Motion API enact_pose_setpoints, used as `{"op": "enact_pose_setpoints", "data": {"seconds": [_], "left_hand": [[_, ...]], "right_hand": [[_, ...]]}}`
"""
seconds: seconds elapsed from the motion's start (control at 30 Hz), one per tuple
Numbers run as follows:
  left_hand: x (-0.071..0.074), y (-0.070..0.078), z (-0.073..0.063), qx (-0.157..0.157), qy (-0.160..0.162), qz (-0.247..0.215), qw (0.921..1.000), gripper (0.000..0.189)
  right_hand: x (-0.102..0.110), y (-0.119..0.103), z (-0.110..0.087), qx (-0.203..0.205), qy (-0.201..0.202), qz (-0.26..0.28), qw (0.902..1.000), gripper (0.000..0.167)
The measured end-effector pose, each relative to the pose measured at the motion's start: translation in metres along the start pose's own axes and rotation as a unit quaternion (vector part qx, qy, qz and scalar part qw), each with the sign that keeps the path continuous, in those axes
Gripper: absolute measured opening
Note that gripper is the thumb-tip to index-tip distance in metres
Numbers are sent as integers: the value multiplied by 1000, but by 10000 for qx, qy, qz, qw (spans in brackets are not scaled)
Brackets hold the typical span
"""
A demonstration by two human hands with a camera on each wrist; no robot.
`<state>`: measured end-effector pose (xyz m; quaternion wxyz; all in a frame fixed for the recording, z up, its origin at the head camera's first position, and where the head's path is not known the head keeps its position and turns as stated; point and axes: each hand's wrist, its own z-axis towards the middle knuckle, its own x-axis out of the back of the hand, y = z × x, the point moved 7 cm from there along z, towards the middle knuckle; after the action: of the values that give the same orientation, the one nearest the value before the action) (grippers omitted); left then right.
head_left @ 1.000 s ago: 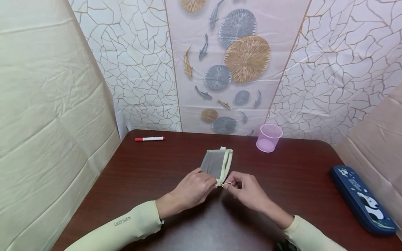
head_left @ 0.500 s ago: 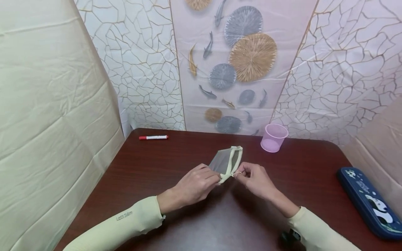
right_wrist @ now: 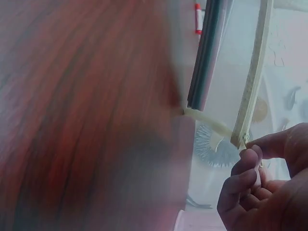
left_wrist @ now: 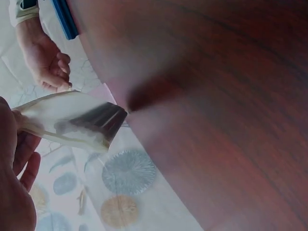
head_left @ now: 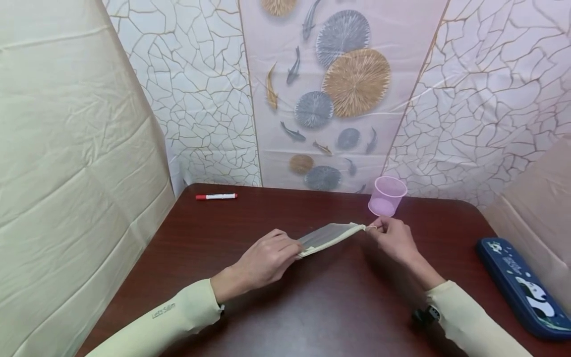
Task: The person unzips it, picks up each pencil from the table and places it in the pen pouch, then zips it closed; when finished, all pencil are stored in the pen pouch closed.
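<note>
A small see-through mesh zipper pouch with pale yellow edging is held off the brown table. My left hand grips its near left corner. At the far right end, my right hand pinches the looped cord of the zipper pull. The zipper edge runs straight between both hands, its two sides together. In the right wrist view, the zipper strip reaches down to my pinching thumb and finger. A dark glossy band shows on the pouch; I cannot tell whether it is inside or a reflection.
A red-and-white marker lies at the back left of the table. A pink cup stands at the back, just beyond my right hand. A dark blue pencil case with a panda lies at the right edge.
My right hand has moved right and away with the zipper pull, along the pouch. The gaping mouth has drawn together, and the pouch has swung to point rightward. My left hand kept its grip.
</note>
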<state>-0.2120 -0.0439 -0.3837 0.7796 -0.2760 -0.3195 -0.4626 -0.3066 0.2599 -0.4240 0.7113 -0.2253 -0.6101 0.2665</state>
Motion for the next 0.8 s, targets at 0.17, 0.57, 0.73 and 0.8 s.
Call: {"op": "enact_pose_setpoints", "data": {"seconds": [0.17, 0.57, 0.73, 0.8], "left_hand": [[-3, -4, -4, -46, -93, 77, 9999, 13], [-29, -54, -15, 417, -995, 366, 9935, 7], [-45, -76, -24, 815, -1574, 418, 9833, 6], [-52, -84, -28, 970, -1787, 419, 9782, 6]], "right_hand": [[-2, 2, 1, -29, -56, 4, 10000, 16], [-12, 14, -3, -148, -217, -345, 9991, 12], [-17, 14, -6, 15, -313, -590, 9978, 8], [-20, 13, -9, 83, -407, -668, 9969, 7]]}}
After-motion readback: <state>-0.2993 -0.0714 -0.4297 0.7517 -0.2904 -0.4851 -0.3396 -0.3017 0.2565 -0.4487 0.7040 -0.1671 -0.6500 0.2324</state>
